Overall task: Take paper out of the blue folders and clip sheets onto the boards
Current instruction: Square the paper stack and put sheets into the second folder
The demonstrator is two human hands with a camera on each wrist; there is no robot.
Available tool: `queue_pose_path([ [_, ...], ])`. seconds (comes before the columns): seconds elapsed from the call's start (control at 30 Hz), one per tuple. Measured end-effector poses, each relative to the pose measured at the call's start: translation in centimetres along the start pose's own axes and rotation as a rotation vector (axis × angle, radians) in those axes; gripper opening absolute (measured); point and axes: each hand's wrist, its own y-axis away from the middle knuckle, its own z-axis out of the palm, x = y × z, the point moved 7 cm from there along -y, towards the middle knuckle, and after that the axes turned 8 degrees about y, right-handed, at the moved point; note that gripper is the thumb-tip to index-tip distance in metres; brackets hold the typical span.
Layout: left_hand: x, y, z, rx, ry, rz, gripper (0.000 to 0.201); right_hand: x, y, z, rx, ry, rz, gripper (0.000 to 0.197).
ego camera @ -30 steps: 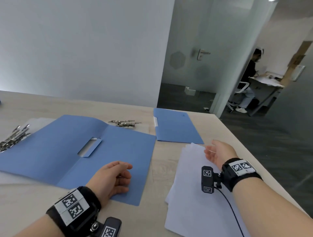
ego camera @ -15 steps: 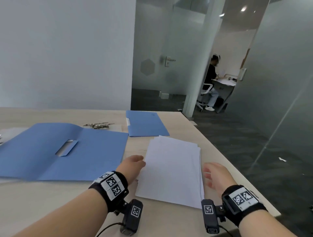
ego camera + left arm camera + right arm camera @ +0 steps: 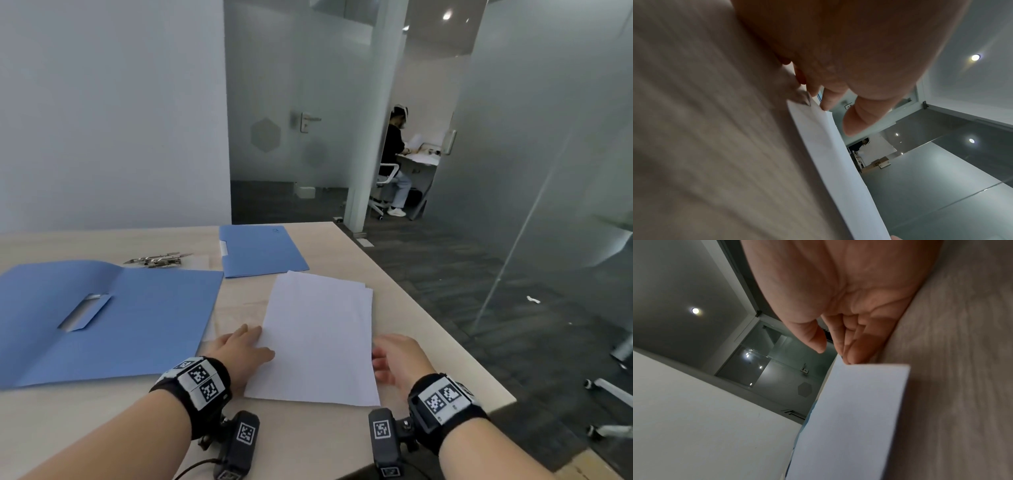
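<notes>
A stack of white paper (image 3: pixel 318 339) lies on the wooden table (image 3: pixel 102 428) in front of me. My left hand (image 3: pixel 262 342) touches the stack's left edge, fingers fairly straight and thumb over the sheet. In the left wrist view the fingertips (image 3: pixel 826 104) meet the paper (image 3: pixel 830 154) and the thumb hovers free. My right hand (image 3: pixel 380 359) stands at the right edge; its straight fingertips (image 3: pixel 849 358) press against the paper (image 3: pixel 855 418). An open blue folder (image 3: pixel 120 318) lies to the left, a closed blue folder (image 3: pixel 260 251) behind. A board's metal clip (image 3: pixel 157 258) lies between them.
The table's right edge (image 3: pixel 445 329) runs close beside my right hand, with dark floor beyond. A chair base (image 3: pixel 609 387) stands on the floor at the right. A person (image 3: pixel 394 154) sits at a desk in a far room behind glass walls.
My left hand left the open folder and came to the stack's left edge. My right hand drew back to the right edge. The loose sheets now lie more squared, nearer me.
</notes>
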Motion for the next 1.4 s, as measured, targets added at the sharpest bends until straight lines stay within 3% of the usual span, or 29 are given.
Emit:
queue_pose_path([
  [0.2, 0.2, 0.5, 0.2, -0.032, -0.017, 0.008, 0.078, 0.3, -0.5, -0.5, 0.045, 0.052, 0.016, 0.009],
  [0.3, 0.1, 0.4, 0.5, -0.072, -0.12, 0.021, 0.081, 0.6, -1.0, -0.8, 0.047, 0.077, 0.015, 0.013],
  [0.33, 0.1, 0.3, 0.7, -0.095, -0.202, 0.058, 0.077, 0.5, -1.1, -0.8, 0.04, 0.086, 0.003, 0.014],
  [0.4, 0.4, 0.5, 1.1, -0.137, -0.418, 0.169, 0.049, 0.4, -1.2, -0.6, 0.013, 0.069, -0.027, 0.016],
  [0.47, 0.2, 0.4, 1.2, -0.13, -0.498, 0.238, 0.034, 0.4, -1.2, -0.5, 0.005, 0.057, -0.038, 0.013],
  [0.6, 0.6, 0.5, 1.1, -0.114, -0.539, 0.266, 0.041, 0.0, -0.7, -0.7, 0.016, 0.075, -0.08, 0.012],
  [0.67, 1.0, 0.9, 0.7, -0.105, -0.369, 0.203, 0.054, -0.1, -0.5, -1.2, 0.057, 0.09, -0.116, 0.014],
  [0.73, 1.2, 1.2, -0.1, -0.046, -0.129, 0.152, 0.051, -0.2, -0.2, -1.8, 0.096, 0.079, -0.16, 0.017],
  [0.83, 1.2, 1.3, -2.2, 0.101, 0.42, 0.054, 0.052, -0.8, 0.5, -2.3, 0.082, -0.016, -0.212, 0.022],
  [0.97, 5.1, 2.0, -4.7, 0.157, 0.747, 0.166, 0.053, -2.8, 1.5, -2.5, 0.042, -0.14, -0.293, 0.023],
  [1.03, 7.8, 2.8, -6.0, 0.145, 0.833, 0.28, 0.041, -4.5, 2.2, -2.4, 0.029, -0.183, -0.357, 0.018],
  [1.13, 10.3, 3.7, -8.1, 0.234, 0.867, 0.396, 0.022, -7.2, 3.5, -2.5, 0.051, -0.251, -0.455, 0.018],
  [1.27, 11.3, 4.3, -9.3, 0.318, 0.888, 0.455, 0.021, -9.1, 3.8, -2.5, 0.025, -0.315, -0.526, 0.019],
  [1.4, 10.6, 4.4, -7.4, 0.29, 0.893, 0.451, 0.024, -8.1, 3.5, -1.4, -0.056, -0.349, -0.489, 0.021],
])
